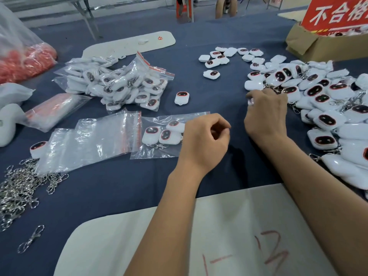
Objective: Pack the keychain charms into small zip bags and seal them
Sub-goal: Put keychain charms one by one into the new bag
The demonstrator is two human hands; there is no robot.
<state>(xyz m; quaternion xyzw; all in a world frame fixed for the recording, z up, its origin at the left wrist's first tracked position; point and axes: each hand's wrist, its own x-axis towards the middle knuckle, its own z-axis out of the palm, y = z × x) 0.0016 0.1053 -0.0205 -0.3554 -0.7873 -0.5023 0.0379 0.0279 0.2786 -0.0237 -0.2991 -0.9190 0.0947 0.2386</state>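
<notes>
head view: the right hand (265, 114) reaches into the near edge of the loose charm pile (326, 100) at 2 o'clock, fingers curled; its back hides the fingertips, so whether it grasps a charm cannot be told. the left hand (203, 140) hangs loosely curled, holding nothing, over the right end of a zip bag (159, 136) with three charms inside; the bag's mouth is hidden beneath it. empty bags (89, 144) lie at 9 o'clock, filled bags (123, 84) at 11.
</notes>
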